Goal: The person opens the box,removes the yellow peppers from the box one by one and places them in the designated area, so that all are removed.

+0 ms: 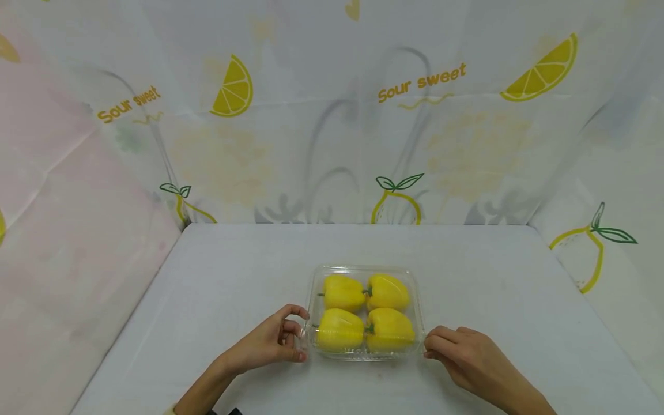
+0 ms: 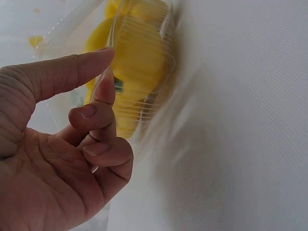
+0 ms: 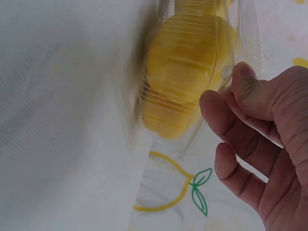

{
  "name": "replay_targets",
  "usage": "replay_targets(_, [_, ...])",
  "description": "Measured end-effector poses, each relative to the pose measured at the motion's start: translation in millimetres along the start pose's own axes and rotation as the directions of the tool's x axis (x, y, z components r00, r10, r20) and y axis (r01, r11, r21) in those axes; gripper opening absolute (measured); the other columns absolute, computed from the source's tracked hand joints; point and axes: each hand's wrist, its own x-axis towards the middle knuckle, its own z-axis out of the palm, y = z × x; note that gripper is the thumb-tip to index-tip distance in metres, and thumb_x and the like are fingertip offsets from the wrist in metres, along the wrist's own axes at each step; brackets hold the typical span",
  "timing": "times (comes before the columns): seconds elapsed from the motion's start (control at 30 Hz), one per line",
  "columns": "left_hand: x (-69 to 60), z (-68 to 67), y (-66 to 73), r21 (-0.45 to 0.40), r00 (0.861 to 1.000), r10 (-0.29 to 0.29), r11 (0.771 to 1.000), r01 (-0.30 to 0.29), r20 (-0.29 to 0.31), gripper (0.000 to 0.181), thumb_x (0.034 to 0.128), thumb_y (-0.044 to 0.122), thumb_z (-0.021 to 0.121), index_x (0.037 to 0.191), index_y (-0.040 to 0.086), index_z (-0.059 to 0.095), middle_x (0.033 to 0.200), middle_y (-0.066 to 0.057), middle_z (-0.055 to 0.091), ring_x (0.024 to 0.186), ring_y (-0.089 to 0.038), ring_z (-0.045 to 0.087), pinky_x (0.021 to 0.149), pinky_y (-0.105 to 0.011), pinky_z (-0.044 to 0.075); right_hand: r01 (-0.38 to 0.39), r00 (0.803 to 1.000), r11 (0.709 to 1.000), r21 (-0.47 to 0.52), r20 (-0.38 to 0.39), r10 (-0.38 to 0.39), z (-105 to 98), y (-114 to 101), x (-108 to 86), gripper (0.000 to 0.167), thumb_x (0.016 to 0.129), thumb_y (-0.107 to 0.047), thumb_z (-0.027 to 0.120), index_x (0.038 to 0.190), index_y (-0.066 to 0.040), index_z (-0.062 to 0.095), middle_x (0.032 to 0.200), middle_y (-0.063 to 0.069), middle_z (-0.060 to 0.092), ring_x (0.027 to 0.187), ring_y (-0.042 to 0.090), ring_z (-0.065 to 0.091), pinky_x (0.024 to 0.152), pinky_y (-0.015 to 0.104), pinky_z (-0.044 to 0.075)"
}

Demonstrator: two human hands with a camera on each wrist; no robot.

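A clear plastic container (image 1: 365, 356) sits on the white table, with several yellow bell peppers (image 1: 339, 330) inside, their green stems showing through the plastic. At its left edge my left hand (image 1: 267, 341) pinches the rim between thumb and index finger, the other fingers curled, as the left wrist view shows with the hand (image 2: 72, 130) beside the ribbed wall. My right hand (image 1: 474, 360) holds the rim near the front right corner. In the right wrist view, thumb and index fingertips of that hand (image 3: 264, 130) meet at the container's edge (image 3: 226, 72).
White cloth covers the table (image 1: 233, 259). Behind it and at both sides hangs a pale curtain (image 1: 332, 115) printed with lemons, lemon slices and lettering. A small dark object (image 1: 235, 411) shows at the bottom edge near the left forearm.
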Motion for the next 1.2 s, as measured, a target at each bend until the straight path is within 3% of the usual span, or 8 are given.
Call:
replay_targets(0.27, [0.1, 0.9, -1.3, 0.044, 1.000, 0.026, 0.999, -0.026, 0.000, 0.065, 0.0826, 0.005, 0.078, 0.132, -0.004, 0.037, 0.081, -0.004, 0.055, 0.059, -0.007, 0.044, 0.057, -0.019, 0.040, -0.048, 0.999, 0.985, 0.164, 0.024, 0.045, -6.4, 0.9, 3.5, 0.018, 0.103, -0.031, 0.054, 0.091, -0.022, 0.064, 0.088, -0.018, 0.059, 0.065, -0.010, 0.048, 0.058, 0.007, 0.041])
replay_targets(0.43, [0.1, 3.0, 0.0, 0.074, 0.999, 0.041, 0.996, -0.041, -0.005, 0.063, 0.0828, 0.004, 0.078, 0.133, -0.002, 0.039, 0.089, -0.011, 0.064, 0.062, -0.007, 0.047, 0.057, -0.018, 0.041, -0.013, 0.999, 0.959, 0.285, -0.036, 0.024, -18.9, 2.6, 10.6, 0.003, 0.097, -0.016, 0.065, 0.096, -0.019, 0.064, 0.089, -0.012, 0.062, 0.062, -0.011, 0.048, 0.054, 0.005, 0.039])
replay_targets(0.57, [-1.7, 4.9, 0.2, 0.091, 0.999, 0.047, 0.995, -0.048, 0.006, 0.062, 0.0834, 0.003, 0.077, 0.132, 0.000, 0.039, 0.091, -0.012, 0.065, 0.062, -0.007, 0.047, 0.058, -0.018, 0.040, -0.004, 0.996, 0.970, 0.244, -0.088, 0.027, -32.5, 3.1, 20.4, 0.003, 0.099, -0.019, 0.063, 0.096, -0.018, 0.064, 0.090, -0.013, 0.061, 0.066, -0.010, 0.049, 0.056, 0.006, 0.040])
replay_targets(0.73, [-3.5, 6.0, 0.1, 0.110, 0.998, 0.060, 0.992, -0.062, 0.023, 0.060, 0.0849, 0.006, 0.077, 0.130, -0.001, 0.038, 0.089, -0.009, 0.064, 0.061, -0.006, 0.048, 0.058, -0.019, 0.040, -0.040, 0.991, 0.982, 0.187, -0.119, 0.063, -44.8, 3.3, 33.2, 0.017, 0.102, -0.030, 0.056, 0.096, -0.016, 0.064, 0.093, -0.010, 0.061, 0.077, -0.003, 0.054, 0.063, 0.010, 0.045])
replay_targets(0.9, [-4.2, 5.7, 0.4, 0.100, 0.996, 0.070, 0.992, -0.075, 0.052, 0.060, 0.0867, 0.008, 0.076, 0.132, -0.001, 0.036, 0.087, -0.007, 0.063, 0.061, -0.007, 0.049, 0.059, -0.019, 0.041, -0.044, 0.984, 0.980, 0.194, -0.163, 0.076, -49.7, 10.8, 46.7, 0.024, 0.101, -0.033, 0.057, 0.099, -0.011, 0.064, 0.094, -0.006, 0.063, 0.082, 0.003, 0.056, 0.068, 0.013, 0.046])
replay_targets(1.07, [-4.4, 5.5, 0.7, 0.106, 0.996, 0.074, 0.991, -0.079, 0.055, 0.060, 0.0872, 0.009, 0.075, 0.132, 0.000, 0.037, 0.089, -0.008, 0.063, 0.062, -0.007, 0.049, 0.059, -0.019, 0.041, -0.032, 0.965, 0.976, 0.216, -0.248, 0.086, -50.6, 24.7, 60.0, 0.032, 0.099, -0.034, 0.059, 0.097, -0.003, 0.065, 0.090, 0.000, 0.065, 0.079, 0.005, 0.056, 0.067, 0.015, 0.045])
replay_targets(1.2, [-4.6, 5.3, -0.1, 0.108, 0.995, 0.079, 0.991, -0.085, 0.059, 0.060, 0.0876, 0.009, 0.075, 0.132, 0.000, 0.037, 0.090, -0.009, 0.063, 0.062, -0.007, 0.050, 0.060, -0.019, 0.042, -0.075, 0.949, 0.974, 0.213, -0.285, 0.135, -46.8, 37.4, 66.1, 0.032, 0.097, -0.034, 0.062, 0.097, -0.002, 0.067, 0.090, 0.003, 0.066, 0.078, 0.005, 0.056, 0.068, 0.014, 0.046])
